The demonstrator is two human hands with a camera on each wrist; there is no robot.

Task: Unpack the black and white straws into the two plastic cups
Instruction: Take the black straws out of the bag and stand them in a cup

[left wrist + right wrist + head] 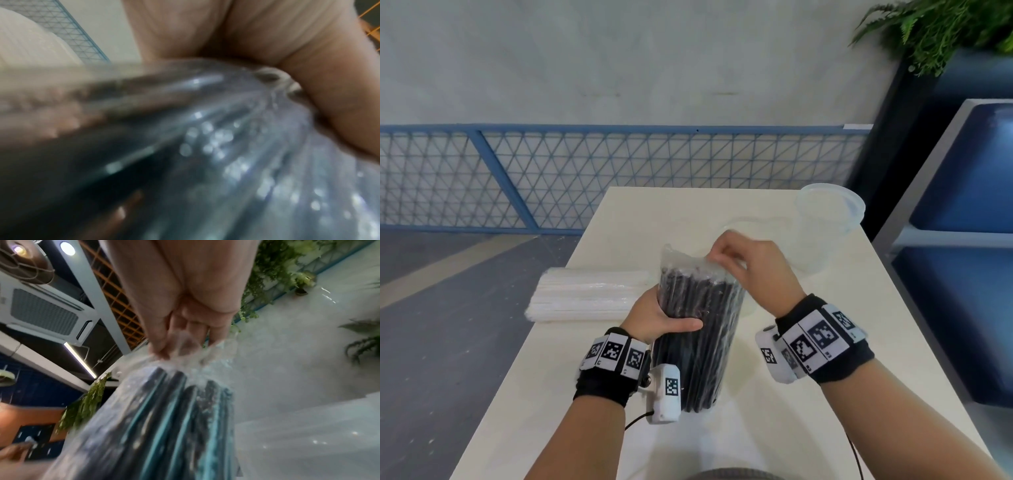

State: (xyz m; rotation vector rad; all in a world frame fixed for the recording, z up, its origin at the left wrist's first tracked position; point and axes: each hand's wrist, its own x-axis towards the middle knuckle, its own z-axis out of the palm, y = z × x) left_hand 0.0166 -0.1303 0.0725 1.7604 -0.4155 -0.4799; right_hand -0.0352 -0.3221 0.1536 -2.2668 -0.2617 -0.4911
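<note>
A pack of black straws (700, 329) in clear plastic wrap stands upright on the white table (791, 394). My left hand (661, 317) grips the pack around its middle. My right hand (739, 260) pinches the clear wrap at the pack's top end; the right wrist view shows the fingers (164, 347) closed on the bunched wrap (191, 356). A pack of white straws (589, 294) lies flat at the table's left edge. Clear plastic cups (825, 226) stand at the far right of the table. In the left wrist view the black pack (205, 146) fills the frame, blurred.
A blue mesh railing (619, 171) runs behind the table's far edge. Blue cushioned seating (962, 240) stands close along the table's right side, with a fern plant (945, 27) above it. The table's left edge drops to a grey floor (448, 325).
</note>
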